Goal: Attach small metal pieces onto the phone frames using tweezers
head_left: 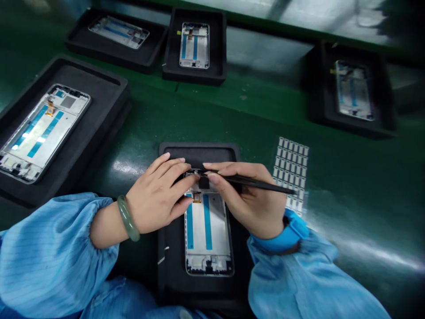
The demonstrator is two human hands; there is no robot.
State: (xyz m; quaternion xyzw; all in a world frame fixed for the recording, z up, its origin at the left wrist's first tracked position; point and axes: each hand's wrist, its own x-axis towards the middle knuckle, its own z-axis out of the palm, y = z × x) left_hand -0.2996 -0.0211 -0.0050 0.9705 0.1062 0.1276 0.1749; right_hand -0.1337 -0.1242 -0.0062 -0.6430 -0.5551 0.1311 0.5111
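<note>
A phone frame (217, 226) with two blue strips and a small orange flex cable lies in a black foam tray (171, 274) in front of me. My left hand (159, 195) rests over its upper left edge, fingers stretched out and fingertips at the top of the frame. Between the thumb and fingers of my right hand (255, 199) are black tweezers (262, 183). Their tips point left to the frame's top end, close to my left index finger. Whether the tips grip anything is hidden by the fingers.
Right of my right hand lies a sheet of small pale stickers (292, 166). A larger tray (99, 102) with another phone frame (46, 133) stands at left. Further trays (219, 44) with phone frames stand along the back, one tray (318, 88) at the far right.
</note>
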